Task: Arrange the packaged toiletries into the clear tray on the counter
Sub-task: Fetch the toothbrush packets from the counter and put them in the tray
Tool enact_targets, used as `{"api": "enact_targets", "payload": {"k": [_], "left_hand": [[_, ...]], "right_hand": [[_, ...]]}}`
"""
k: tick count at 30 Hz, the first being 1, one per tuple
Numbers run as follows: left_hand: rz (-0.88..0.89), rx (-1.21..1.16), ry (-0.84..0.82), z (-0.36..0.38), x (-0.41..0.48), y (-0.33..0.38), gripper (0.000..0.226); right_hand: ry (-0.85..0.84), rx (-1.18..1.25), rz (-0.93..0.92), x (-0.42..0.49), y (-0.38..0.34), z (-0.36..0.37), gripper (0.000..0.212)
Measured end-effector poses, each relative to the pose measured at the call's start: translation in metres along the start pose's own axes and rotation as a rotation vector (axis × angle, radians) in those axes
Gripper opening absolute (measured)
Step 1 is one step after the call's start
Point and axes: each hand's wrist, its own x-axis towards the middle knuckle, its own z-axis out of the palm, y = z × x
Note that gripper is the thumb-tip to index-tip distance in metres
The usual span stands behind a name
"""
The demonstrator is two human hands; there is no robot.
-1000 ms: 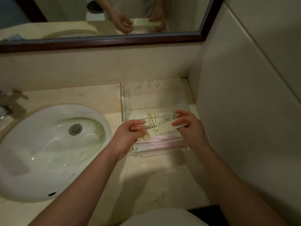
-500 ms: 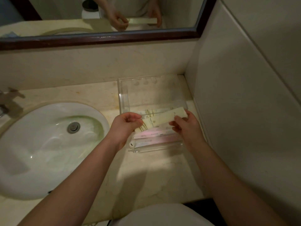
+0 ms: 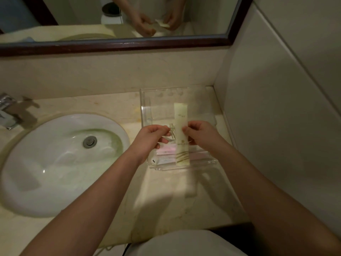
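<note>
Marble counter (image 3: 103, 106) bears clear tray (image 3: 145, 108); left hand (image 3: 153, 139) and right hand (image 3: 201, 133) pinch flat cream packet (image 3: 181, 130) (lengthwise).

We see a bathroom: a white sink (image 3: 60, 163) at left, a faucet (image 3: 8, 113), and a framed mirror (image 3: 114, 21) along the top.

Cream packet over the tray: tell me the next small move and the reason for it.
Probably lower the cream packet flat into the clear tray. Both the left hand and right hand pinch it at its edges above the tray, lengthwise front to back, crossing the pink packets already lying sideways at the near end. The far half looks bare.
</note>
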Motion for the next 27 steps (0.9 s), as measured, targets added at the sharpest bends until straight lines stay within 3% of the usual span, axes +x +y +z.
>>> {"api": "enact_targets", "payload": {"k": [6, 12, 16, 19, 27], "left_hand": [[0.047, 0.051, 0.049, 0.014, 0.003, 0.009, 0.007], [-0.106, 0.248, -0.094, 0.012, 0.002, 0.004, 0.018], [-0.186, 0.221, -0.018, 0.006, 0.01, -0.003, 0.005], [-0.281, 0.241, -0.026, -0.001, 0.015, 0.0, 0.008], [-0.376, 0.132, 0.14, 0.006, 0.026, -0.013, 0.019]], "right_hand": [[-0.011, 0.089, 0.037, -0.004, 0.005, 0.01, 0.01], [0.267, 0.599, 0.216, -0.004, 0.015, 0.011, 0.009], [0.321, 0.681, 0.313, -0.005, 0.025, 0.002, 0.009], [0.465, 0.417, 0.285, 0.003, 0.034, -0.024, 0.008], [0.443, -0.056, 0.296, 0.013, 0.043, -0.03, 0.019]]}}
